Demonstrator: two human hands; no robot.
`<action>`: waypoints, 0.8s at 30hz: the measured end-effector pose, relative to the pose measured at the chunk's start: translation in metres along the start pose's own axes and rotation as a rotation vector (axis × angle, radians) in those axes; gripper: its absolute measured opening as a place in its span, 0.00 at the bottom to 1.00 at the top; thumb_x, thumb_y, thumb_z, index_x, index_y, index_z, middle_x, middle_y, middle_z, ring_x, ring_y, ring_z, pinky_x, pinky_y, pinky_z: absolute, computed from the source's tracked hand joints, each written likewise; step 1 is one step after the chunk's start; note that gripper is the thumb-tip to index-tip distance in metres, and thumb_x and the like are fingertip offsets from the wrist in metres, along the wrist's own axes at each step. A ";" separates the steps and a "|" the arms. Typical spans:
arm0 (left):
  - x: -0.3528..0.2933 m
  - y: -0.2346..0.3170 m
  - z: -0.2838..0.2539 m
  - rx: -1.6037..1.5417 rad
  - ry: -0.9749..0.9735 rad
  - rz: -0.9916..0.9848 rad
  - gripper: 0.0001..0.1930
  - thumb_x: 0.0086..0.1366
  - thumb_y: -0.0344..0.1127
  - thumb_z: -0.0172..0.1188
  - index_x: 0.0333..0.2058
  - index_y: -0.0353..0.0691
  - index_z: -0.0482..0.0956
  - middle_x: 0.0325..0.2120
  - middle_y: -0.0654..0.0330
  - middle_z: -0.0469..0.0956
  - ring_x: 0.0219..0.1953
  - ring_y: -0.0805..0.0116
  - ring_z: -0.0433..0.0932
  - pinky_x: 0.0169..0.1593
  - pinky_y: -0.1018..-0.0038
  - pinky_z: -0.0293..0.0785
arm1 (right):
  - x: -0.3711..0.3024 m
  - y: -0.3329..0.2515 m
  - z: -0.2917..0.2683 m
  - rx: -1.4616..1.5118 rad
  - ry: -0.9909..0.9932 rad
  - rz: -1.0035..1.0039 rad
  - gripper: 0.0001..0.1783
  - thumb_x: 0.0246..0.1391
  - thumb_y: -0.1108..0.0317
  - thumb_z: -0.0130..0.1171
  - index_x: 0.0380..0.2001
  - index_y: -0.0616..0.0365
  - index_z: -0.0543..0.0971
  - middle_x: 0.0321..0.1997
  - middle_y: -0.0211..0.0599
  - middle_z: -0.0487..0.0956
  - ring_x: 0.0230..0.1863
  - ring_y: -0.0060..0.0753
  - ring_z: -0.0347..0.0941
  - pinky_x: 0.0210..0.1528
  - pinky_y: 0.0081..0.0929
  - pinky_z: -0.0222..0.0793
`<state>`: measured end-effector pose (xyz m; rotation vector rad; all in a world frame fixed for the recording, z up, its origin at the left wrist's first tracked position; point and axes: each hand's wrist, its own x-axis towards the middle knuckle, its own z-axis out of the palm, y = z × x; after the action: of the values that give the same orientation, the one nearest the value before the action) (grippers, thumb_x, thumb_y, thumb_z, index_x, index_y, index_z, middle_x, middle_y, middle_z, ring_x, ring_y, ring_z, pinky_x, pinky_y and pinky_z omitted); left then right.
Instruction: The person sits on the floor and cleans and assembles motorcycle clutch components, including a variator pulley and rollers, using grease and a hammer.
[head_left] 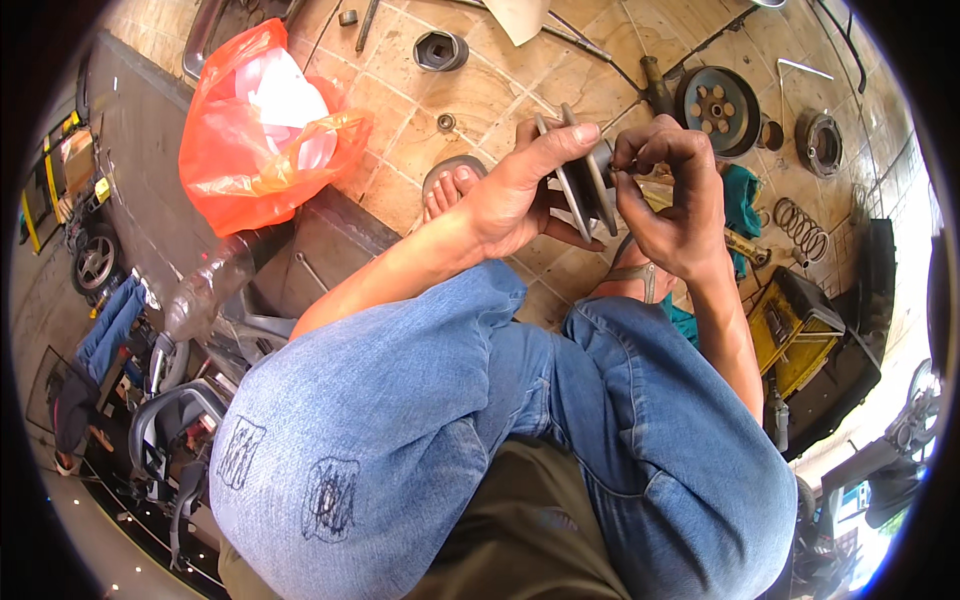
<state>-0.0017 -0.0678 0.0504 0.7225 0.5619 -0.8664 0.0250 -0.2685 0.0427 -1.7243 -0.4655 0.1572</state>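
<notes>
My left hand (510, 195) grips a metal pulley (583, 175) made of two discs with a groove between them. Its thumb lies over the upper rim, and the fingers reach round below. The discs stand nearly edge-on above my knees. Close against the pulley's right side, at the hub, my right hand (680, 190) is closed with thumb and fingertips pinched together. Whatever sits in that pinch is too small and too covered to make out.
An orange plastic bag (265, 140) stands at the left. On the tiles lie a large metal socket (440, 50), a small ring (446, 122), a round drum (735, 125), a clutch part (819, 142) and a coil spring (802, 230). A yellow box (795, 340) is at the right.
</notes>
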 end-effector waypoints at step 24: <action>-0.001 -0.005 0.000 0.161 0.090 0.142 0.45 0.62 0.54 0.71 0.62 0.40 0.48 0.48 0.48 0.70 0.43 0.58 0.82 0.38 0.56 0.87 | -0.012 0.000 0.010 0.462 0.140 0.633 0.33 0.45 0.77 0.66 0.56 0.59 0.67 0.51 0.39 0.73 0.54 0.32 0.70 0.54 0.31 0.70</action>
<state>-0.0063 -0.0694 0.0495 0.9406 0.5176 -0.7558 0.0106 -0.2639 0.0390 -1.3595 0.2257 0.5488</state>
